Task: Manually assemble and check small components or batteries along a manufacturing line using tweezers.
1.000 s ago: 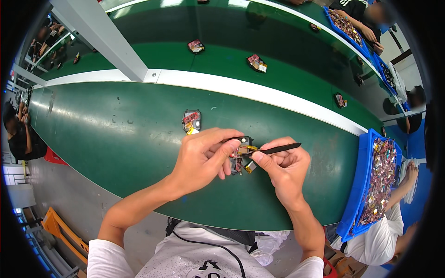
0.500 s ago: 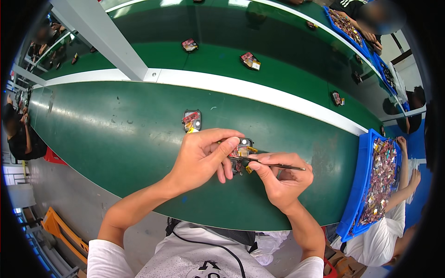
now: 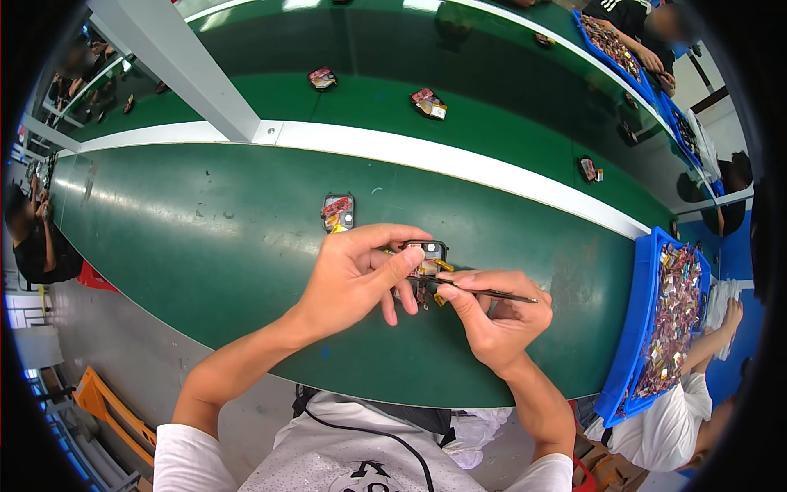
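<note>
Above the green table, my left hand [image 3: 352,275] holds a small black device housing [image 3: 443,249] between thumb and fingers. Inside it are electronic parts, with a yellow flexible strip and thin wires at its lower edge; my thumb covers part of them. A pair of slim dark tweezers [image 3: 502,293] is pinched in my right hand [image 3: 504,316], its tip at the housing's lower side. Exactly what the tip touches is too small to tell. A second open housing [image 3: 338,210] with a red board and a yellow-and-white piece lies on the table, just beyond my left hand.
A blue tray [image 3: 625,361] heaped with small boards stands at the table's right end, a co-worker's arm [image 3: 711,344] beside it. Past the white rail [image 3: 393,156] runs a green belt carrying several housings [image 3: 428,104]. A grey post [image 3: 176,70] rises at the left.
The housings on the belt have shifted left. At the right, the co-worker's hand has drawn away from the tray's far end. My hands stay nearly in place, the housing tilting slightly.
</note>
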A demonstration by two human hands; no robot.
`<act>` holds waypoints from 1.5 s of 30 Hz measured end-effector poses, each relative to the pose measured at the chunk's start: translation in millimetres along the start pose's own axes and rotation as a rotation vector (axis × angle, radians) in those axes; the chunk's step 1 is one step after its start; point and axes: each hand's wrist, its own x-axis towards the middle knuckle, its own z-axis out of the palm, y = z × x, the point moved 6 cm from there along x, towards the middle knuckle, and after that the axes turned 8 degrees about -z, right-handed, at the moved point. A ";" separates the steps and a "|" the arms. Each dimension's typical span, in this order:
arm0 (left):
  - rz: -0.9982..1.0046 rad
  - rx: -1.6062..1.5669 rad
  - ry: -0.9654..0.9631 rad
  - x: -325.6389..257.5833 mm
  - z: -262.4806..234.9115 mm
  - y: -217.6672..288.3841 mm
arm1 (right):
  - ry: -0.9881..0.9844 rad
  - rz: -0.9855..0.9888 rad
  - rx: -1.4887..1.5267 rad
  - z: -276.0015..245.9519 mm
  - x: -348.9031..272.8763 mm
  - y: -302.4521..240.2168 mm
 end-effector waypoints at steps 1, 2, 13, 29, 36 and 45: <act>0.005 0.015 -0.003 -0.3 -0.8 0.7 | 0.000 0.001 0.000 -0.3 0.1 -1.1; 0.010 0.031 -0.005 -0.6 -1.5 1.4 | -0.011 0.053 -0.004 -0.4 -0.3 0.1; 0.037 0.098 0.041 -0.5 -6.6 2.0 | -0.045 0.083 -0.003 0.6 6.6 2.4; -0.017 0.105 0.012 -1.1 -4.9 1.9 | -0.209 -0.284 -0.219 9.3 7.9 -20.8; 0.025 0.187 0.095 -0.2 -2.2 -4.0 | -0.288 -0.416 -0.336 14.9 -0.5 -28.9; 0.029 0.396 0.196 26.7 -5.3 35.9 | -0.039 -0.288 -0.179 -4.4 12.3 -18.2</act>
